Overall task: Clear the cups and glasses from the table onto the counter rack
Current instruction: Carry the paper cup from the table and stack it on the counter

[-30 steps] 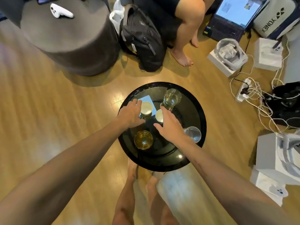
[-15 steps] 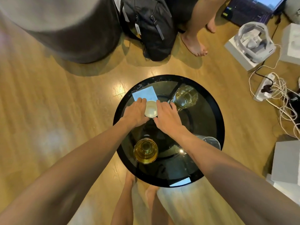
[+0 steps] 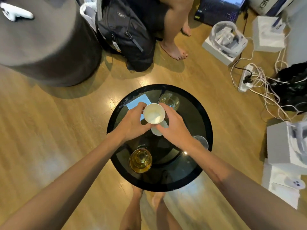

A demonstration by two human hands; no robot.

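Black glass desk (image 3: 196, 165): round, centre of the frame, standing on a wooden floor (image 3: 49, 133).
White cup (image 3: 154, 113): raised above the desk, mouth up and tilted a little, at the upper middle of the desk area; it looks empty.
Second white cup (image 3: 160, 129): just below the first in the frame, partly hidden by it and by the right hand; whether it rests on the desk or is lifted cannot be told.
Left hand (image 3: 132, 123): fingers wrapped round the left side of the raised white cup, gripping it.
Right hand (image 3: 176, 128): fingers curled at the right side of the two cups, touching them; which cup it grips cannot be told.
Amber glass (image 3: 140, 160): on the lower left of the desk, holding yellow-brown liquid.
Clear glass (image 3: 169, 101): on the upper part of the desk, just right of the raised cup.
Small clear glass (image 3: 201, 141): at the right edge of the desk, partly behind the right forearm.
Pale paper (image 3: 137, 101): flat on the upper left of the desk, partly under the left hand.
Backpack (image 3: 124, 32): dark, on the floor at top centre.
Grey stool (image 3: 46, 44): upper left of the frame.
Power strip (image 3: 245, 77): upper right, amid tangled white cables.
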